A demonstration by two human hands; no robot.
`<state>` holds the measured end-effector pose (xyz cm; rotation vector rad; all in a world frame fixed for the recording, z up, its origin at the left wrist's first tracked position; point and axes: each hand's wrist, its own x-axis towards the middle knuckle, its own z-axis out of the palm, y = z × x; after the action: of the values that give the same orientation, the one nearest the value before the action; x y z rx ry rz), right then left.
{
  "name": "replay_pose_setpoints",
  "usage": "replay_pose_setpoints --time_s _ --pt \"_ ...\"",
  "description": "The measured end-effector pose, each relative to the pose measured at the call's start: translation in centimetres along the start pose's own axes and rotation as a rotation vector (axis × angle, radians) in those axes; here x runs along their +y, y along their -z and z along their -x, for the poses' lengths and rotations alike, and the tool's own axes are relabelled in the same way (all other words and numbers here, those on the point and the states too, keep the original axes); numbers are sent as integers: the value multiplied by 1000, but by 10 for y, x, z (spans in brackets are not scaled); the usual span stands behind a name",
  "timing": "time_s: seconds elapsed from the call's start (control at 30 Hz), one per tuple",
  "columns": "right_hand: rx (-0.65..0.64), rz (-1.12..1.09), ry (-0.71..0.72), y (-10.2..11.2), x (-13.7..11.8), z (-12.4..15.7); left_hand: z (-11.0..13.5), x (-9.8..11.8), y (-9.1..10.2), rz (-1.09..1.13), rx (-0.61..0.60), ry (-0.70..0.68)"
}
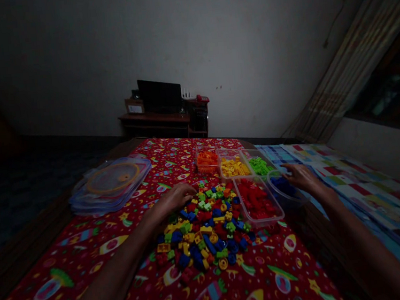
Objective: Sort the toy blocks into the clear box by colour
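A mixed heap of toy building bricks [208, 231] in red, blue, yellow and green lies on the red patterned cloth. My left hand [180, 195] is at the heap's back left edge, its fingers bent together toward the bricks; what they hold, if anything, is too dark to make out. Over the rim of a round clear tub [298, 200] holding blue bricks [283, 186] is my right hand [303, 177]. Its index finger and thumb are apart, and no brick shows between them. Left of that tub, red bricks [256, 199] fill a rectangular clear container [268, 220].
Behind stand clear containers of orange bricks [207, 162], yellow bricks [234, 167] and green bricks [260, 166]. Stacked clear lids [109, 184] lie at the left. A checked bed cover [359, 191] is on the right. A desk with a monitor [160, 96] stands by the far wall.
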<state>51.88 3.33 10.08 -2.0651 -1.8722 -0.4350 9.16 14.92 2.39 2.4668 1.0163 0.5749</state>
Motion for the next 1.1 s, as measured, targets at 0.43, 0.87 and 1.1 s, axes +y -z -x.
replay_pose_setpoints --time_s 0.43,0.87,1.1 --pt "-380 -252 637 -42 -225 -51 5 -25 2 -119 157 33" --pt "-577 -89 511 -69 -278 -65 10 -3 -3 -187 122 149" --pt "-535 -169 481 -55 -239 -77 0 -8 0 -130 130 171"
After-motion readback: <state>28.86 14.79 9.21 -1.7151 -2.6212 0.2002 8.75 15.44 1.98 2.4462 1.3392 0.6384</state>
